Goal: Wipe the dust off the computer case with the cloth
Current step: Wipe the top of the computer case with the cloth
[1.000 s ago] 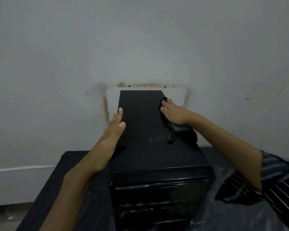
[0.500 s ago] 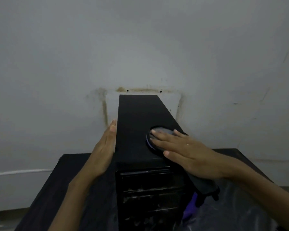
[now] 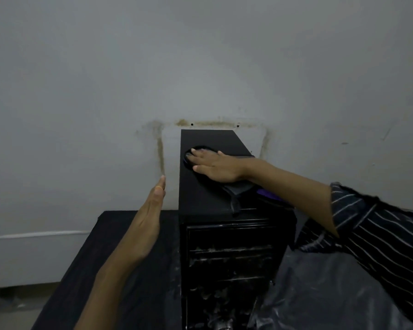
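Since half a second ago the right hand (image 3: 215, 166) has slid the cloth (image 3: 236, 188) from the near end of the computer case (image 3: 205, 194) top toward the wall, fingers flat and pressing. Left hand (image 3: 150, 215), open and straight, hovers beside the case, apart from it. With no bracing, a hard push could shift the case on the black table (image 3: 86, 270), and its dusty front remains unwiped.

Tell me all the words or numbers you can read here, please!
There are none to read. The computer case shows no legible label or brand on its top or dusty front. The cloth under the right hand, the wall and the table carry no writing either.
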